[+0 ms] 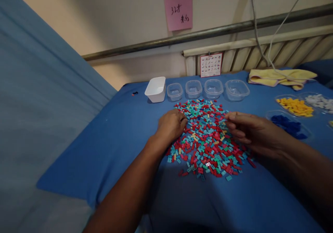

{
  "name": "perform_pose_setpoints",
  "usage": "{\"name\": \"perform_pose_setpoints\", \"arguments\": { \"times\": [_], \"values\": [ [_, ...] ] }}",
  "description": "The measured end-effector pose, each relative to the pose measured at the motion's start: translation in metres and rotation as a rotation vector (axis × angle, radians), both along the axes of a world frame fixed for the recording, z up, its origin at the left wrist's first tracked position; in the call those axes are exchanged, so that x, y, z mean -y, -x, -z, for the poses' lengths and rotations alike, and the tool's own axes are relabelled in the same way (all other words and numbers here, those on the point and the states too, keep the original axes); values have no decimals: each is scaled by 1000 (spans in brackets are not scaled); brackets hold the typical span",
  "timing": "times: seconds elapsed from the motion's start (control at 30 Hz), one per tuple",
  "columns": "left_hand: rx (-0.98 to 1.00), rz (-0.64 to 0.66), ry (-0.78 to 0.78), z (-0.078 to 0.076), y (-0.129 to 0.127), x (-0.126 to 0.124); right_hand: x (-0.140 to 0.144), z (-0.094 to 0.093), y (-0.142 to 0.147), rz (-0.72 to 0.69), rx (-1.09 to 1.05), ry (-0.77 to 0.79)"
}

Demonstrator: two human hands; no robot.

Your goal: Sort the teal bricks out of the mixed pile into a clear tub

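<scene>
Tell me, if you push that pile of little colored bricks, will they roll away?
Probably not: the bricks look flat and blocky, so they would likely slide on the blue cloth. They seem tiny and light, so the left hand could easily scatter them.

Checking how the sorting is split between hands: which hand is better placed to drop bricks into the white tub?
Probably the left hand. It rests on the brick pile at its left edge, nearest the white tub; the right hand is across the pile.
</scene>
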State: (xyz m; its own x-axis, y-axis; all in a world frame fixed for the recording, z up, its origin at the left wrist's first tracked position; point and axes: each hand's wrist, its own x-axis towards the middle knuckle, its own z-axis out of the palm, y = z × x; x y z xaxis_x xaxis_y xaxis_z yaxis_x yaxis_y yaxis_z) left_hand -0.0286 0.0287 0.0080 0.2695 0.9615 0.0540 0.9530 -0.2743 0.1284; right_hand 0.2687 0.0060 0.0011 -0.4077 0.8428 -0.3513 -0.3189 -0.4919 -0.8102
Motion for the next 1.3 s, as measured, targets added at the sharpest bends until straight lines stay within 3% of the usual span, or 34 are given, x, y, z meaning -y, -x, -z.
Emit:
{"name": "perform_pose_setpoints", "arguments": {
  "times": [0.27,0.4,0.47,0.57,0.63,0.7,0.77,0.9,0.97,1.07,1.3],
  "values": [
    [28,-27,-30,-1,-3,1,9,-1,8,-161,55,-69],
    [163,9,-111,1,1,4,12,2,15,-191,54,-69],
    [309,80,-173,0,-3,11,15,4,21,-160,13,-48],
    [500,291,-232,-2,-20,26,20,8,28,-172,-92,36],
    [535,446,-242,-2,-33,35,22,10,31,-206,-163,98],
    [537,512,-252,-3,-38,39,23,9,30,-219,-207,140],
    [528,418,-281,-3,-28,34,23,8,28,-198,-207,168],
    [421,-40,-271,-1,27,10,20,7,23,-101,-171,162],
    [328,-169,-197,2,52,0,19,8,23,-79,-160,143],
    [249,-197,-98,6,66,-5,20,10,25,-84,-145,122],
    [103,-133,-71,12,49,-6,21,12,24,-112,-117,88]
  ]
}}
